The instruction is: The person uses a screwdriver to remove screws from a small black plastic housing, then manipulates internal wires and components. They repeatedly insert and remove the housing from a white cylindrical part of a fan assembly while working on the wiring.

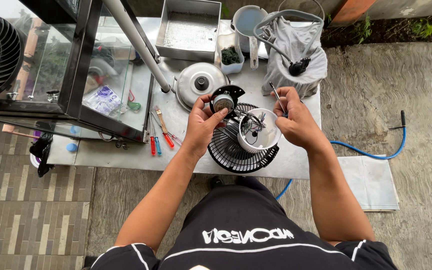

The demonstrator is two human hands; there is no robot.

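- Fan motor, small and round on a black bracket, is gripped between the thumb and fingers of the left hand, above the black fan grille.
- White housing, with wires inside, is seen just right of the motor, resting on the grille.
- A thin screwdriver is clasped in the right hand, tip up, beside the housing.
- The grille is borne by the metal table.

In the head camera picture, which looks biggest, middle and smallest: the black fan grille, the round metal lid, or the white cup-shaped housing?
1. Black fan grille, though hands partly hide it.
2. Round metal lid, lying farther from the camera.
3. White cup-shaped housing, clearly smallest.
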